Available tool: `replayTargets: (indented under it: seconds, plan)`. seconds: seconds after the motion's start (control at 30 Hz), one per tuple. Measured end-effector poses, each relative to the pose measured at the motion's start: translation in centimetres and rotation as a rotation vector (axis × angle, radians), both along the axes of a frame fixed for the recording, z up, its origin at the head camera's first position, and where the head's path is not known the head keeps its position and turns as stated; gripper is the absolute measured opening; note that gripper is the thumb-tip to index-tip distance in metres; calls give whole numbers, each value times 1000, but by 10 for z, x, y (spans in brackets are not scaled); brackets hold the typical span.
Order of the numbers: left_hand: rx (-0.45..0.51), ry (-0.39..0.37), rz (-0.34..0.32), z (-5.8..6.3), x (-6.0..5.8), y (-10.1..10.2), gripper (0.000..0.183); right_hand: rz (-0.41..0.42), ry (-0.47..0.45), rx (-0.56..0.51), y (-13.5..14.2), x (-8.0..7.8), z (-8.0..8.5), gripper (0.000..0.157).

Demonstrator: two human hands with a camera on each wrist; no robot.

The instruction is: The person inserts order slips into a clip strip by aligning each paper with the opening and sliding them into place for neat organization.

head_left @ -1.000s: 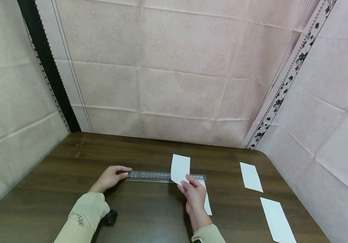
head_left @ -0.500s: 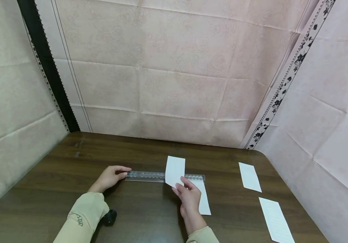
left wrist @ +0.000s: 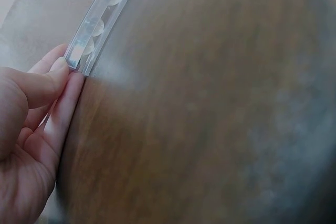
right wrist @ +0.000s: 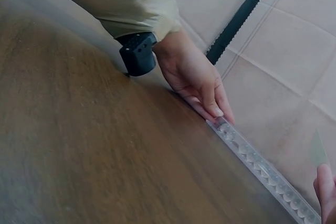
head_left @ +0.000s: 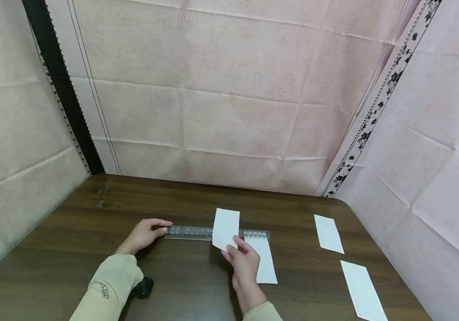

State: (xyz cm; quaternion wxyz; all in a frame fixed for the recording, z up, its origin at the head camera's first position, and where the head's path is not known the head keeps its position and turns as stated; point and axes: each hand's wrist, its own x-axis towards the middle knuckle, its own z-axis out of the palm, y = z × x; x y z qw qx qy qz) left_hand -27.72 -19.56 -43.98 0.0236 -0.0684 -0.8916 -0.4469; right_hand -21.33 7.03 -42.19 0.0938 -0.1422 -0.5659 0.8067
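Observation:
My left hand pinches the left end of a clear plastic ruler with a row of round scallops. In the left wrist view, the thumb lies on top of the ruler and the fingers are under its end. My right hand holds a small white sheet of paper by its lower right corner, tilted up in front of the ruler and hiding part of it. Another white sheet lies on the table, its top edge at the ruler's right end. In the right wrist view only some right fingers show.
Two more white sheets lie on the right of the brown wooden table: a shorter one farther back and a longer lined one nearer. Pale patterned cloth walls the back and both sides. A black wrist device hangs under the left sleeve.
My right hand has moved left with its paper, sliding along in front of the ruler and uncovering more of the sheet beneath. The left hand and ruler stay put.

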Motion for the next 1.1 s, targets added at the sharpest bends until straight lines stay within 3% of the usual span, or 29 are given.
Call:
replayTargets:
  seconds: [1.1]
  plan:
    - [-11, 11, -2, -1, -2, -1, 22, -13, 18, -21, -39, 15, -11, 38]
